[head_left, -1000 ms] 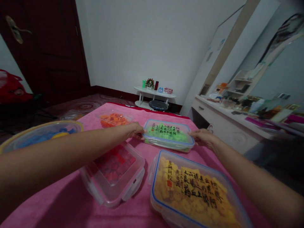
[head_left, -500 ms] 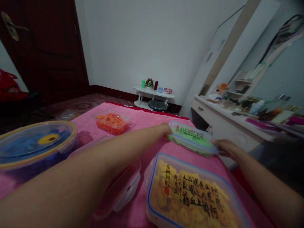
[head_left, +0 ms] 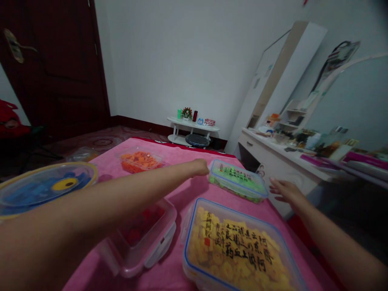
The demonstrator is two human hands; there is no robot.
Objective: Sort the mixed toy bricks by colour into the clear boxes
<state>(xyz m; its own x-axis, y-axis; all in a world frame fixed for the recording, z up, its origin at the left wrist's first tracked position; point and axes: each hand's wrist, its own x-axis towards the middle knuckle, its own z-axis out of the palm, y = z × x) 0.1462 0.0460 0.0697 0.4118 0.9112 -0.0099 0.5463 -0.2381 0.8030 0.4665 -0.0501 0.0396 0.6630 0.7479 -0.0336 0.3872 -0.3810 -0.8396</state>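
Observation:
A clear box with green pieces [head_left: 238,180] lies on the pink cloth, its lid rimmed in blue and printed with dark characters. At its left end is my left hand [head_left: 200,166], seen from the back; its fingers are hidden, and I cannot tell whether they touch the box. Off the right end, my right hand [head_left: 285,192] is apart from the box, fingers spread and holding nothing. Closer to me lies a larger blue-rimmed box of yellow pieces [head_left: 236,246]. Under my left forearm is a pink-rimmed box with red pieces [head_left: 145,238], partly covered.
An uncovered clear tub of orange pieces [head_left: 141,161] stands farther back on the pink cloth [head_left: 178,155]. A round yellow-rimmed tub with blue pieces [head_left: 45,188] is at left. Beyond the cloth are a low white table [head_left: 194,123] and a cluttered dresser [head_left: 273,149] at right.
My right hand has come off the right end of the green-piece box and opened. My left hand has shifted slightly left. The view has turned a little to the right.

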